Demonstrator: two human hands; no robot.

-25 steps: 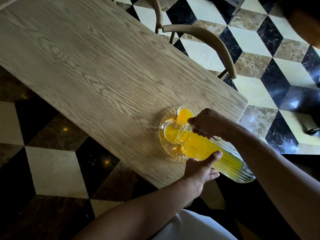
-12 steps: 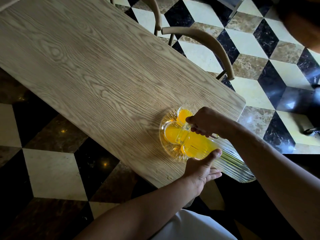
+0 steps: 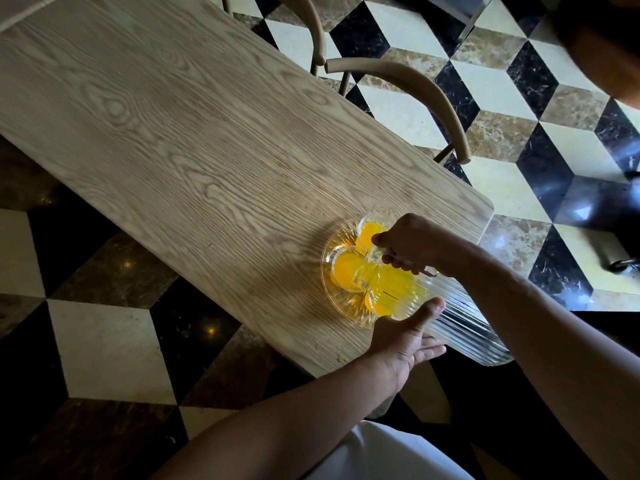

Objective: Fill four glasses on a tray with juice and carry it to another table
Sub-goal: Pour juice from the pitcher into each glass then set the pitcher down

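Jug: a clear glass jug (image 3: 460, 317) with ridged sides is tipped far over, its mouth low above the glasses and its bottom sticking out past the table edge. The yellow juice (image 3: 398, 289) sits at the mouth end.
Right hand: the right hand (image 3: 408, 245) is curled tight round the jug's handle, from above.
Left hand: the left hand (image 3: 405, 337) cups the underside of the jug. Its fingers lie fairly straight under the glass and its thumb points up along the side.
Tray: a round clear glass tray (image 3: 329, 271) sits on the table, close to the near corner.
Glasses: the far glass (image 3: 369, 230) and the left glass (image 3: 346, 268) both hold yellow juice. A third glass shows partly under the jug. I cannot tell about the fourth, the jug hides it.
Table: a long wooden table (image 3: 190, 150) with wavy grain.
Chair: a curved wooden chair back (image 3: 415, 84) stands just beside the far side of the table.
Floor: shiny tiles (image 3: 502, 109) in black, cream and brown.
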